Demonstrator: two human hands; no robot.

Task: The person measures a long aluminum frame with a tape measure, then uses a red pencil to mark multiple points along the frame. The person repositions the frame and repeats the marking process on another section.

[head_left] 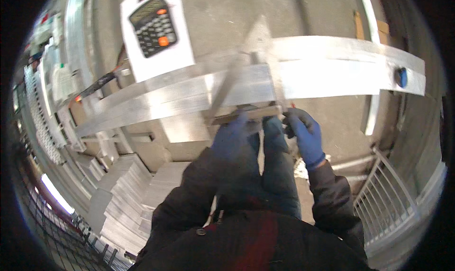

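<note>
Long flat silver metal bars (180, 98) lie crosswise in front of me. Over their middle sits a blurred, angled tool with a straight greyish bar (253, 114) along its near side; its exact kind is unclear. My left hand (232, 136), in a blue glove, is at the left part of that bar, its fingers smeared by motion. Just right of the bar's end, my right hand (303, 133), gloved in blue with dark fingertips, has its fingers curled closed. A small orange-red tip shows by those fingers, but what they hold is mostly hidden.
A black calculator (154, 27) with orange keys rests on white paper (182, 53) beyond the bars. Near their right end is a small blue object (402, 76). Stacked grey pieces (125, 195) stand at lower left, and a pale barred rack (386, 195) at lower right.
</note>
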